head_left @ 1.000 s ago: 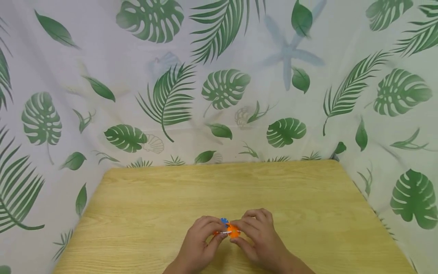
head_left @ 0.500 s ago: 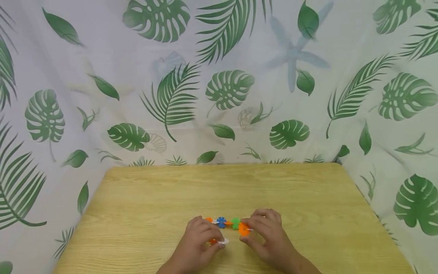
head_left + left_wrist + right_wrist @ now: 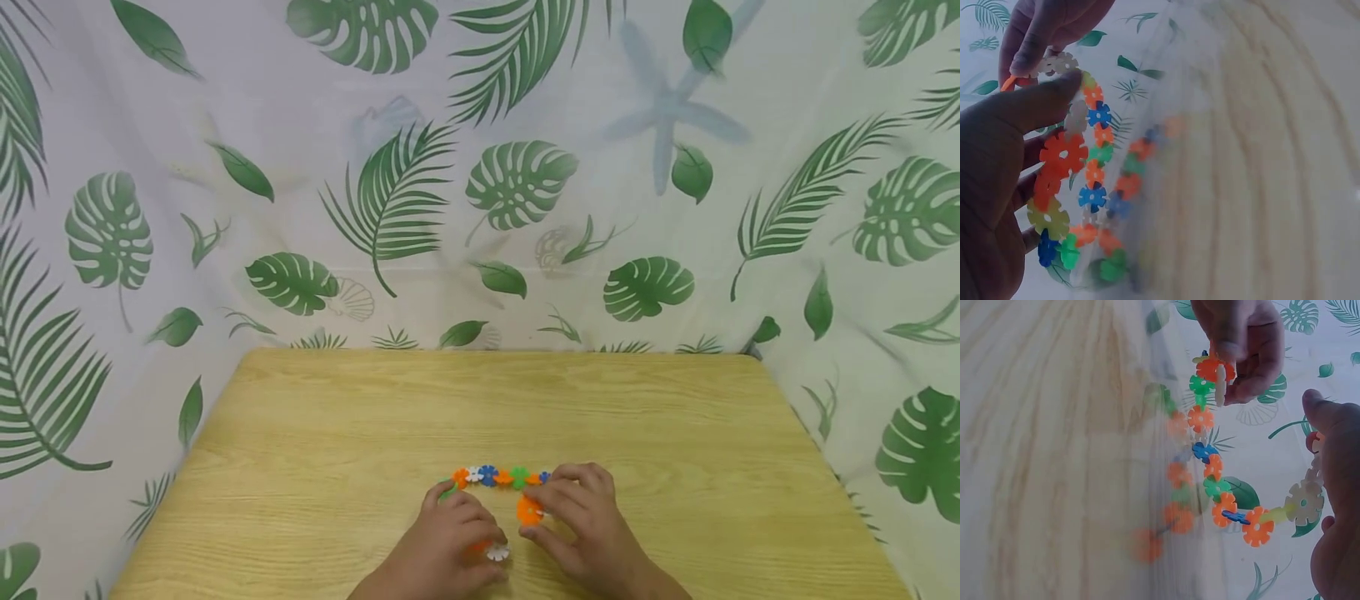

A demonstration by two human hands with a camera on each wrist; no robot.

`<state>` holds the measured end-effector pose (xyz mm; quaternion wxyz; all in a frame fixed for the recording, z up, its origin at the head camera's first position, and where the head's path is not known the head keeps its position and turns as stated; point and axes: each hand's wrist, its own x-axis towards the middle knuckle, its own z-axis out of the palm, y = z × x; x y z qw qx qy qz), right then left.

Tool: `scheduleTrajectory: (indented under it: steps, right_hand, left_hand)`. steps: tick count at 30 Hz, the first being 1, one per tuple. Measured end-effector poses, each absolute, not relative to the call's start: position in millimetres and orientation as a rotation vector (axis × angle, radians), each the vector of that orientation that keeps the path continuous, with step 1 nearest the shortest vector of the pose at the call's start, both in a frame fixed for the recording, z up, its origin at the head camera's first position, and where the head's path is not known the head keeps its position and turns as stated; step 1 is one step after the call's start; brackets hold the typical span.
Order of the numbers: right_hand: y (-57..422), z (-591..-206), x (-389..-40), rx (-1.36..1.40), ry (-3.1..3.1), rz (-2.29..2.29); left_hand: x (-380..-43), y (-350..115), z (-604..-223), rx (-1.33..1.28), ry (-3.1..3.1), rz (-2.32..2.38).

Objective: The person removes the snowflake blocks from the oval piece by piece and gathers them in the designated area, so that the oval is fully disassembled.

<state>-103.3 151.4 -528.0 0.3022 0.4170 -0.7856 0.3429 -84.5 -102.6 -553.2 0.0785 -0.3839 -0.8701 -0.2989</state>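
Many notched discs form one chain (image 3: pixel 519 477), bowed just beyond the hands; probably light, each disc stiff, joints apt to slip, so best pinched beside a joint; left hand (image 3: pixel 453 537) grips near a white disc (image 3: pixel 497 552); right hand (image 3: pixel 581 517) pinches an orange disc (image 3: pixel 529 511); all over the table (image 3: pixel 360 417).

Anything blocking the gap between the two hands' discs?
Nothing visible: the head view shows open space between the white disc at the left hand and the orange disc in the right hand; the chain arcs beyond.
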Motion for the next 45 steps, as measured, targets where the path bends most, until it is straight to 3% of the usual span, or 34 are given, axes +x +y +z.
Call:
scheduleTrajectory:
  steps: [13,23,45]
  right_hand:
    - [143,-526,-107,1.157,-1.982,0.889]
    - [143,-521,-104,1.143,-2.108,0.935]
    - [155,-508,-105,1.103,-2.52,1.36]
  left_hand:
    - [-85,-82,-520,-0.811,-2.582,-1.621]
    - [-85,-73,-511,-0.569,-2.631,-1.879]
    - [-89,-83,-506,-0.584,-2.601,-1.949]
